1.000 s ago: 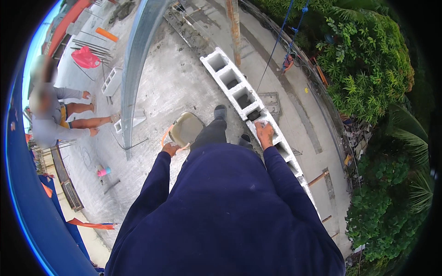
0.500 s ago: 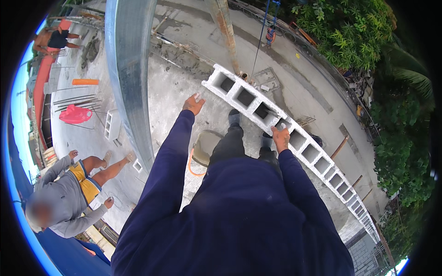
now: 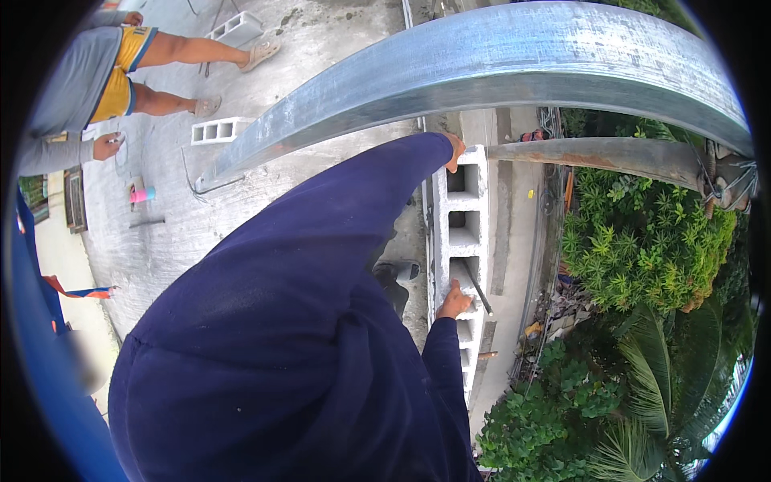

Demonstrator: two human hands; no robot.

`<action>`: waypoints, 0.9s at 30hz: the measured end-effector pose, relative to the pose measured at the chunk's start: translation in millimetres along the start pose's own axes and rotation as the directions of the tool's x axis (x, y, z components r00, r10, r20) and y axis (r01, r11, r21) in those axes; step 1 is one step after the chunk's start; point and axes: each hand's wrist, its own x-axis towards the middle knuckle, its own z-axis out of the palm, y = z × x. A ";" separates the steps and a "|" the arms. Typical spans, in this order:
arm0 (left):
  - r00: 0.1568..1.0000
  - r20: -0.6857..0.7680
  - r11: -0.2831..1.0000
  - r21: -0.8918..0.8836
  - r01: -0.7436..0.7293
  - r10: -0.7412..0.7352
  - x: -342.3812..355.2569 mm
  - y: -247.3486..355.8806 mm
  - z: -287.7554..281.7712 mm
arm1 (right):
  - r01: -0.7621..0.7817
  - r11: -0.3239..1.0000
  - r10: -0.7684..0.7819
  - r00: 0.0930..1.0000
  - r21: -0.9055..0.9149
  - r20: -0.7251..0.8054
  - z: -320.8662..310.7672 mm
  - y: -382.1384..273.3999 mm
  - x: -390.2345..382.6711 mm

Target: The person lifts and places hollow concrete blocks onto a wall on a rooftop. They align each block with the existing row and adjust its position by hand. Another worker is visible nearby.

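Observation:
A row of grey hollow concrete blocks runs away along the slab's edge, its open cells facing up. My left hand point(image 3: 455, 153) is at the far end of the row, its fingers bent over the corner of the end hollow block point(image 3: 464, 234). Farther down the row, my right hand point(image 3: 455, 301) grips the block's wall beside an open cell. A thin dark steel bar point(image 3: 478, 287) slants out of that cell, close to the right fingers. Part of the left fingers is hidden by the sleeve and the block.
A large galvanized steel beam point(image 3: 450, 68) arches across above my arms. A rusty post point(image 3: 594, 153) extends beyond the row's end. At left stands a person in yellow shorts point(image 3: 124, 72), near loose hollow blocks point(image 3: 217, 131) on the slab point(image 3: 177, 265). Trees point(image 3: 642, 249) grow beyond the edge.
My view has turned toward the right, so the block row now runs upright. My left hand, apart from the row before, has come onto its end. The right hand stays on the row.

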 end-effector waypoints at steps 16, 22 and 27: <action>0.961 -0.197 0.981 0.054 -0.189 0.196 32.7 -15.3 30.7 | -0.122 0.989 0.120 0.992 0.078 0.024 -1.8 2.2 7.7; 0.967 -0.195 0.986 0.010 -0.167 0.166 12.5 -9.1 23.1 | -0.129 0.975 0.132 0.991 0.181 -0.007 -1.1 -11.0 3.0; 0.967 -0.194 0.987 0.020 -0.162 0.163 8.2 -7.7 22.8 | -0.109 0.989 0.112 0.993 0.098 -0.024 -1.7 -8.4 6.6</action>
